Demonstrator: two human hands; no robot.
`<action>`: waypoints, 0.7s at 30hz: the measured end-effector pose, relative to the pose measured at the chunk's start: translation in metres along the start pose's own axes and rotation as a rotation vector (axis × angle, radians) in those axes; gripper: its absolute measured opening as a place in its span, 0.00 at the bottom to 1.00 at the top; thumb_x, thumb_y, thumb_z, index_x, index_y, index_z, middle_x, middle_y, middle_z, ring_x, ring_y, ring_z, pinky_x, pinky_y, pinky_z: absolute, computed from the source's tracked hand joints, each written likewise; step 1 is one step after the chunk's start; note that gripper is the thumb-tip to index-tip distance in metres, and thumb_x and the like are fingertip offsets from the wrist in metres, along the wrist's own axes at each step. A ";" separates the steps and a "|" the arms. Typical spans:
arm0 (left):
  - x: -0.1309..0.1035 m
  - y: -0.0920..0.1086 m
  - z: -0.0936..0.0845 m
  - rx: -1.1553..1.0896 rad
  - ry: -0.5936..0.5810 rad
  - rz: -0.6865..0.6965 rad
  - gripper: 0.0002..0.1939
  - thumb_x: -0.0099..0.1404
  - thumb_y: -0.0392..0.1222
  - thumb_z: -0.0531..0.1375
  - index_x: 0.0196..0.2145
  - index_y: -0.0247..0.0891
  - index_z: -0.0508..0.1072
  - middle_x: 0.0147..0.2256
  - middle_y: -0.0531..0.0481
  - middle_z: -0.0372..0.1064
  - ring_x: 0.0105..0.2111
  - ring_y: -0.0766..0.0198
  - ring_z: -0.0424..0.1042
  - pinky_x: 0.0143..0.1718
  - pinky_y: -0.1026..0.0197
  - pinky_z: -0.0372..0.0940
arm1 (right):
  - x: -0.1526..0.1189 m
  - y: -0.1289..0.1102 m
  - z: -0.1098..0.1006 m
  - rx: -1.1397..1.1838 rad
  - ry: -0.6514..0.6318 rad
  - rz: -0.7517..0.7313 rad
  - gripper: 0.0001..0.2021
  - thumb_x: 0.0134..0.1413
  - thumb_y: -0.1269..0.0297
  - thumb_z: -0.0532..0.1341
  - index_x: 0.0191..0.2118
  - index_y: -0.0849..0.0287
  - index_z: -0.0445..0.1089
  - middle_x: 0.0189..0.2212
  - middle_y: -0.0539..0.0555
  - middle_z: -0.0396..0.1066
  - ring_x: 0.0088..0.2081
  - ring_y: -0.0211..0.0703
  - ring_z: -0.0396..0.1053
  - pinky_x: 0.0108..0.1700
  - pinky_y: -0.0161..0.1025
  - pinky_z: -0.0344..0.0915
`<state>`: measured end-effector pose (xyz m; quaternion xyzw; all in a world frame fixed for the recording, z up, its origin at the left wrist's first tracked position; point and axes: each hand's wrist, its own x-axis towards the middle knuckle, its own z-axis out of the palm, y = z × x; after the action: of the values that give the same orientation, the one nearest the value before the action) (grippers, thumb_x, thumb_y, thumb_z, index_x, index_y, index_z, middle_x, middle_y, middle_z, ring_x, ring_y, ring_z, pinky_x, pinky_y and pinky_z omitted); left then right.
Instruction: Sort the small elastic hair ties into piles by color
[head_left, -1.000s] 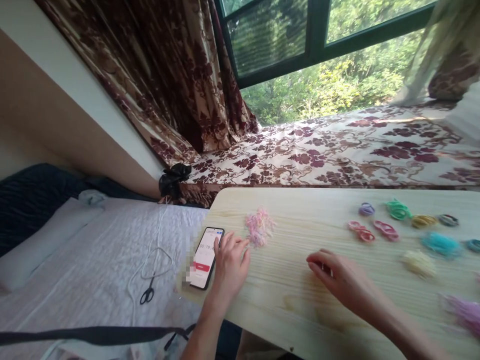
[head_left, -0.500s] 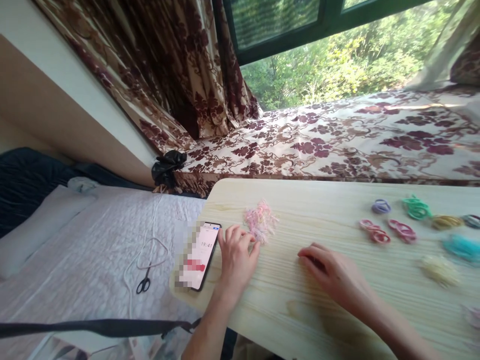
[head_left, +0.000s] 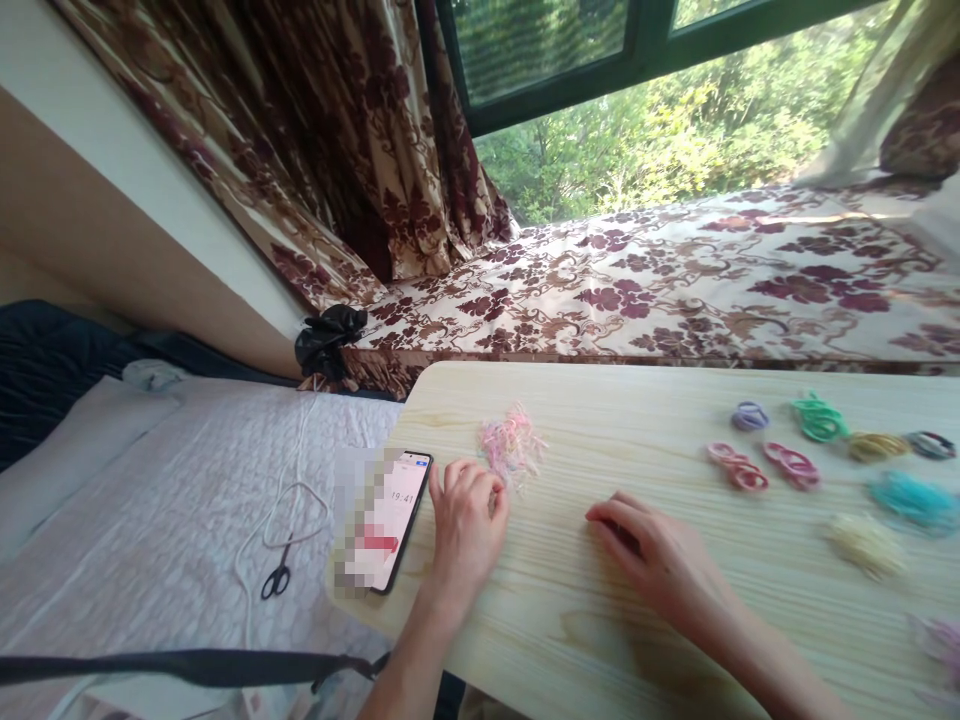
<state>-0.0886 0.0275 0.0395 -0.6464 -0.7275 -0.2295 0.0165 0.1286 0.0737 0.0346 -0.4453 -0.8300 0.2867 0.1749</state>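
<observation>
Just short of a loose pile of small pink and pastel elastic bands (head_left: 512,442) is my left hand (head_left: 466,520), palm down with its fingers curled in and the thumb bent close to them. Whatever its fingertips hold, if anything, is hidden. Close by on its left lies a phone (head_left: 397,520) with a lit screen, part of it pixelated. My right hand (head_left: 649,545) rests on its side on the light wooden table (head_left: 555,610). Thumb and fingers meet at the tips there, and nothing shows in them.
Several hair ties lie right: purple (head_left: 750,416), pink (head_left: 792,466), red (head_left: 739,467), green (head_left: 819,417), tan (head_left: 877,446) and dark (head_left: 931,445). Nearby are turquoise (head_left: 913,500) and cream (head_left: 866,545) piles. Scissors (head_left: 276,580) and a white cord (head_left: 244,570) lie on the bed (head_left: 172,510).
The whole view has shifted slightly, so the table and its things appear a little farther left. My left fingers have curled slightly away from the pink pile; my right hand keeps its pose.
</observation>
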 end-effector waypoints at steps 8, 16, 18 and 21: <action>0.004 0.004 0.003 -0.080 0.090 0.020 0.10 0.61 0.28 0.59 0.25 0.40 0.70 0.31 0.52 0.73 0.42 0.58 0.71 0.59 0.40 0.52 | -0.003 0.002 0.001 0.001 0.006 -0.008 0.16 0.61 0.61 0.49 0.35 0.54 0.73 0.33 0.54 0.76 0.32 0.42 0.73 0.32 0.37 0.64; 0.006 0.015 0.002 -0.162 0.054 0.054 0.09 0.61 0.29 0.60 0.31 0.42 0.73 0.33 0.52 0.75 0.44 0.57 0.70 0.58 0.43 0.56 | -0.003 0.002 0.001 0.002 0.005 -0.006 0.15 0.62 0.62 0.49 0.35 0.53 0.73 0.33 0.53 0.75 0.33 0.41 0.73 0.32 0.36 0.64; 0.005 0.014 0.001 -0.189 0.028 0.084 0.10 0.61 0.29 0.60 0.37 0.43 0.73 0.36 0.52 0.76 0.47 0.56 0.70 0.59 0.43 0.55 | -0.003 0.003 0.002 0.001 0.003 -0.004 0.15 0.62 0.62 0.49 0.35 0.53 0.73 0.33 0.53 0.75 0.32 0.41 0.73 0.32 0.36 0.63; 0.003 0.006 -0.003 -0.176 0.017 0.102 0.12 0.62 0.29 0.60 0.41 0.43 0.73 0.40 0.51 0.76 0.49 0.55 0.68 0.58 0.44 0.56 | -0.004 0.003 0.001 0.008 0.001 -0.004 0.15 0.62 0.61 0.49 0.36 0.54 0.73 0.33 0.53 0.75 0.33 0.41 0.73 0.32 0.37 0.64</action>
<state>-0.0837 0.0302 0.0451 -0.6795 -0.6705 -0.2971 -0.0226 0.1317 0.0716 0.0313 -0.4428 -0.8298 0.2895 0.1776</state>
